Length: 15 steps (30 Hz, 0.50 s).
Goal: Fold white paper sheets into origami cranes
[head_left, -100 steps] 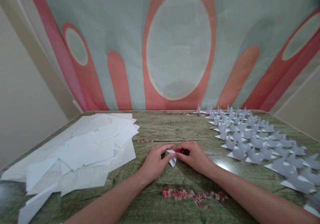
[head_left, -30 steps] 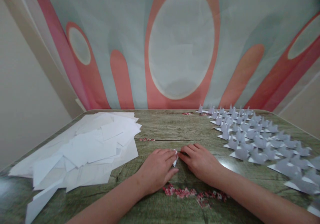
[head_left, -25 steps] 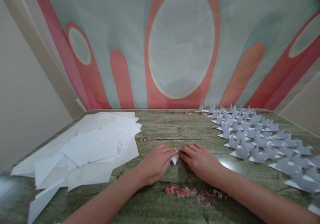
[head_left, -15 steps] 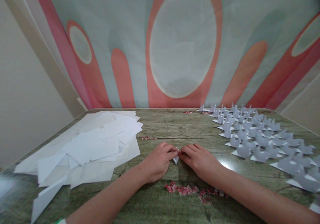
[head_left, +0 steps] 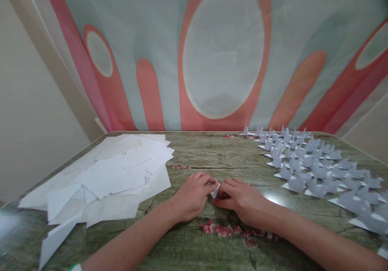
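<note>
You have a small folded paper (head_left: 215, 192) between your 2 hands, low over the wood-grain table (head_left: 206, 152); whether it touches the tabletop cannot be told. Your left hand (head_left: 194, 198), on the paper's left, pinches it between thumb and fingers. Your right hand (head_left: 242, 200) is at the paper's right edge, fingers curled and thumb extended beneath them; whether they pinch it or only touch it cannot be told.

Well to the left of the folded paper you have a spread pile of white sheets (head_left: 118, 174), overlapping at odd angles. To its right, standing in rows, are many white paper birds (head_left: 318, 170). Pink printed flowers (head_left: 224, 228) lie on your side of the folded paper, and beyond it hangs a patterned backdrop (head_left: 222, 53).
</note>
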Each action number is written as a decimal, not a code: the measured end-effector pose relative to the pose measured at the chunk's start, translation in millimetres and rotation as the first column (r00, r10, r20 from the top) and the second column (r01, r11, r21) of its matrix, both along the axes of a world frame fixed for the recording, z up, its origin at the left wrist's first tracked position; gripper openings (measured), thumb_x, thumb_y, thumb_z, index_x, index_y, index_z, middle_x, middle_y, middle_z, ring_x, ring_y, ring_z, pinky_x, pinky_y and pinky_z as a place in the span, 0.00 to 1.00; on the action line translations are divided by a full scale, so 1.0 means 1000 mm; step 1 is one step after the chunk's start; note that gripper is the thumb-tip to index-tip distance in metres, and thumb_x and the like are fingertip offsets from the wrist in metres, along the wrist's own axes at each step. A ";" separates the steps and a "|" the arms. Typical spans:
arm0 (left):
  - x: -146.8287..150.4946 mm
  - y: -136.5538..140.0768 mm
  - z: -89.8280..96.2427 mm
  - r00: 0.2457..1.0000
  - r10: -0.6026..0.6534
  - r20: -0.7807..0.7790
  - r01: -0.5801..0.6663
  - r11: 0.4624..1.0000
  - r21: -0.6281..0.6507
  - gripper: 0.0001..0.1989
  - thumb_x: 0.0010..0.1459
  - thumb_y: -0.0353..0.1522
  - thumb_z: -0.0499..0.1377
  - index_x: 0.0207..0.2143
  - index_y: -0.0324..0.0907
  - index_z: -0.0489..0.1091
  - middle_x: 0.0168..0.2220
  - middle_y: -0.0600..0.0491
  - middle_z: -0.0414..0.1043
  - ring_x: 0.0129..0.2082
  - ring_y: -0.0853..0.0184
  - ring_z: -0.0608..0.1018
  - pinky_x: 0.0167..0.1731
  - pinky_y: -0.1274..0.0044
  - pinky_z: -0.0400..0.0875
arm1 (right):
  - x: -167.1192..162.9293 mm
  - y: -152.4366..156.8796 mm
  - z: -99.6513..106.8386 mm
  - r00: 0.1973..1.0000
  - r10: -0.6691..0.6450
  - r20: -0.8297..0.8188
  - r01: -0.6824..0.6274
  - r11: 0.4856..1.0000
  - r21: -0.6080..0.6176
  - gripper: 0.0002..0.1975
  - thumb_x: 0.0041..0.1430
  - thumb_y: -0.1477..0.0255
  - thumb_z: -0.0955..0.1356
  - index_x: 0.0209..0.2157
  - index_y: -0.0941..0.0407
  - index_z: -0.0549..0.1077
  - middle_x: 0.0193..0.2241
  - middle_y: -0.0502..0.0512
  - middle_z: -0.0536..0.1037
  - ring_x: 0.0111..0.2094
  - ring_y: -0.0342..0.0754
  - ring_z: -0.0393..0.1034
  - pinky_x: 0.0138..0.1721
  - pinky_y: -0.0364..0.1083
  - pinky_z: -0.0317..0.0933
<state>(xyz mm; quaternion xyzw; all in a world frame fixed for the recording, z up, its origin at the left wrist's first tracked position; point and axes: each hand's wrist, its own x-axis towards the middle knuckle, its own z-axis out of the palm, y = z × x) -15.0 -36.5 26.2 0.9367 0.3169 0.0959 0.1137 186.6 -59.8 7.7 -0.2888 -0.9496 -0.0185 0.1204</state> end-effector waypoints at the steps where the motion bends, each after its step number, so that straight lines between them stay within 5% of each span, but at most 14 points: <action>1: 0.000 0.000 0.000 1.000 0.000 0.004 0.000 1.000 -0.004 0.19 0.51 0.22 0.51 0.45 0.46 0.66 0.46 0.52 0.65 0.47 0.61 0.63 0.48 0.68 0.59 | 0.000 -0.001 0.001 1.000 0.009 -0.008 -0.010 1.000 -0.018 0.10 0.61 0.73 0.61 0.42 0.52 0.71 0.34 0.54 0.71 0.37 0.49 0.62 0.35 0.48 0.53; 11: 0.000 0.004 -0.009 0.978 0.025 0.205 -0.011 0.998 -0.068 0.17 0.55 0.24 0.49 0.46 0.44 0.67 0.45 0.50 0.67 0.47 0.63 0.66 0.49 0.70 0.59 | 0.005 -0.003 -0.007 0.930 -0.027 -0.366 0.019 0.999 -0.026 0.12 0.51 0.83 0.62 0.33 0.54 0.72 0.34 0.53 0.72 0.34 0.45 0.63 0.35 0.46 0.55; 15: -0.001 0.005 -0.012 0.966 0.013 0.260 0.009 0.997 -0.081 0.18 0.55 0.24 0.50 0.47 0.43 0.66 0.46 0.50 0.68 0.47 0.63 0.67 0.50 0.70 0.59 | 0.005 -0.003 -0.005 0.919 -0.032 -0.392 0.044 0.999 0.022 0.12 0.51 0.82 0.61 0.33 0.54 0.71 0.33 0.54 0.72 0.33 0.45 0.63 0.35 0.46 0.56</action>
